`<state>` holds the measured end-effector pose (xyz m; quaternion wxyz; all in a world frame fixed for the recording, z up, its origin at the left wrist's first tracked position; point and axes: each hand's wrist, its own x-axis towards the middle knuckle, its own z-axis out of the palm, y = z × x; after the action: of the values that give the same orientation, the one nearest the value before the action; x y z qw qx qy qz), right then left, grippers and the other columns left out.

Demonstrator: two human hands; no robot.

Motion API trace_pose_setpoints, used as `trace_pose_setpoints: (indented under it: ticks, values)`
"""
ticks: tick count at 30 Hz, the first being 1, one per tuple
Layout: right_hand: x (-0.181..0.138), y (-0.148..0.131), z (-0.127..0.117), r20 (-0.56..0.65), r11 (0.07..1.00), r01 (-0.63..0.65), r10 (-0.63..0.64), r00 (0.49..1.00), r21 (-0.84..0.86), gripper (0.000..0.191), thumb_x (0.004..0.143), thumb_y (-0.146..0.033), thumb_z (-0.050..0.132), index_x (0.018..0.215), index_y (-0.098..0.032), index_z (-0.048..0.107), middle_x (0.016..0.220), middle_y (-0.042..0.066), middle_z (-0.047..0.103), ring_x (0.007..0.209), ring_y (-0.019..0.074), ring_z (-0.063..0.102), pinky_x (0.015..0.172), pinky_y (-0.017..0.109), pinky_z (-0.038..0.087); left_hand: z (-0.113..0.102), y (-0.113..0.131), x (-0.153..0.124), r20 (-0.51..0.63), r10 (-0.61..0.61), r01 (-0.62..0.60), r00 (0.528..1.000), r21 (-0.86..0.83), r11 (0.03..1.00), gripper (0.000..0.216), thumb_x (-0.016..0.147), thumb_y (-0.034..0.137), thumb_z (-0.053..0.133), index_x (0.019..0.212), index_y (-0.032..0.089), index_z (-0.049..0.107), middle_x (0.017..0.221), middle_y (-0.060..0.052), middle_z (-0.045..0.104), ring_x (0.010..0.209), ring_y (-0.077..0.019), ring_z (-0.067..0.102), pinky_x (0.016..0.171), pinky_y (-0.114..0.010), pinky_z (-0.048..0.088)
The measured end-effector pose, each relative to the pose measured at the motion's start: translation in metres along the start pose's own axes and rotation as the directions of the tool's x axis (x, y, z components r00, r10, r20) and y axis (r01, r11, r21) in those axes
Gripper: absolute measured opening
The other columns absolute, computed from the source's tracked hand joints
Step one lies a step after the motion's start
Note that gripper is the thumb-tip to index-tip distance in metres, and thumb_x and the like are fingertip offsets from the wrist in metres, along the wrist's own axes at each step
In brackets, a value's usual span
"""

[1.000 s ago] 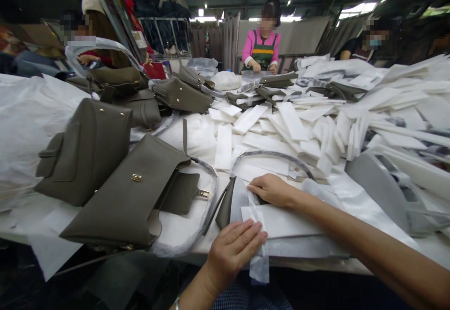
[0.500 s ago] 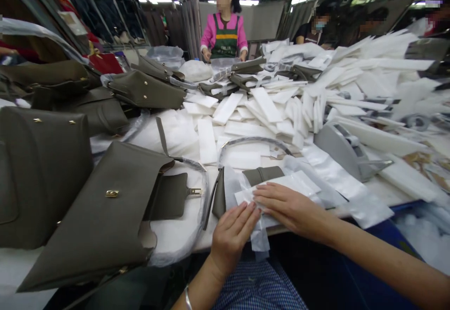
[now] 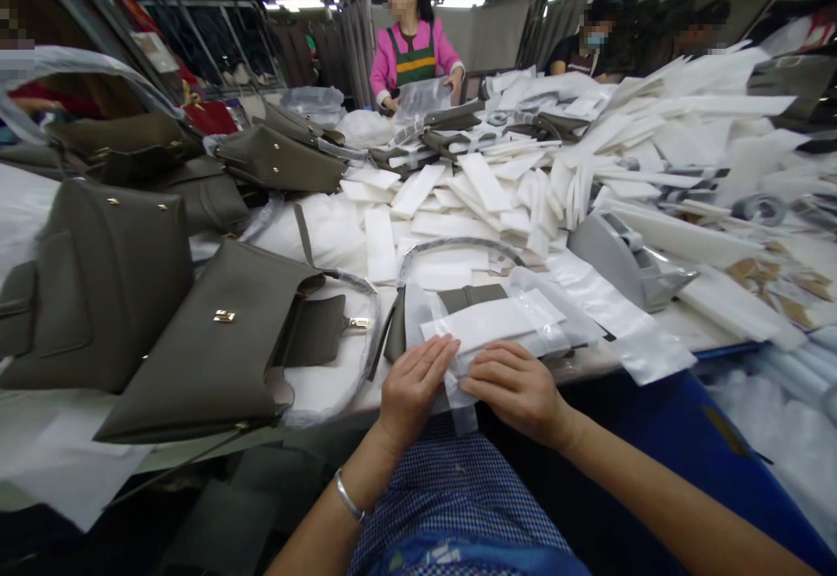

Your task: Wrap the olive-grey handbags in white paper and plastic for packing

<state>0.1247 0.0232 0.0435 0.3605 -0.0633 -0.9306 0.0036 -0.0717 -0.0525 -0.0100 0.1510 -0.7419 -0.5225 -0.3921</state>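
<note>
At the table's front edge, my left hand [image 3: 415, 376] lies with its fingers stretched out and together over the near left corner of a white foam strip [image 3: 487, 319]. My right hand [image 3: 516, 389] is beside it, fingers bent and closed on the clear plastic film [image 3: 463, 410] that hangs over the edge. Foam and film lie on a grey-brown leather piece [image 3: 471, 297], partly covered. A film-wrapped strap [image 3: 458, 245] arcs behind it. Left of my hands, a grey-brown handbag [image 3: 215, 341] lies on its side with a gold clasp and its flap piece out.
Another upright bag [image 3: 124, 280] stands at the left. A grey tape dispenser [image 3: 621, 258] sits to the right, near a white plastic sheet [image 3: 608, 323]. Foam strips [image 3: 484, 184] pile up behind. A person in a pink top [image 3: 415, 53] handles film across the table. A blue bin [image 3: 654, 454] is below right.
My right hand has drawn back off the foam's top to its near edge, and its fingers have bent. My left hand has shifted slightly left. The person opposite has lifted a plastic sheet.
</note>
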Motion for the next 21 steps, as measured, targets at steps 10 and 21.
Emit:
trace_pose_setpoints:
  ticks: [10,21]
  values:
    - [-0.026,0.010,0.009,-0.004,0.988,0.140,-0.141,0.990,-0.065,0.018,0.096,-0.013,0.057,0.108,-0.015,0.070,0.089,0.002,0.076,0.093,0.0167,0.068,0.091,0.034,0.050,-0.002,0.001,0.000,0.096,-0.032,0.035,0.995,-0.037,0.999,0.055,0.091,0.010,0.057,0.145,0.018,0.048,0.136,-0.010,0.063,0.127,-0.0235,0.059,0.106,-0.039,0.051]
    - [-0.030,0.018,0.016,-0.051,0.974,0.190,-0.197,0.979,-0.124,0.016,0.097,-0.013,0.059,0.106,-0.017,0.071,0.090,0.001,0.076,0.093,0.0142,0.069,0.094,0.032,0.048,-0.024,0.006,0.012,0.278,-0.078,0.126,0.957,-0.158,0.979,0.049,0.095,0.028,0.060,0.143,0.022,0.050,0.146,-0.009,0.054,0.136,-0.0243,0.050,0.112,-0.045,0.046]
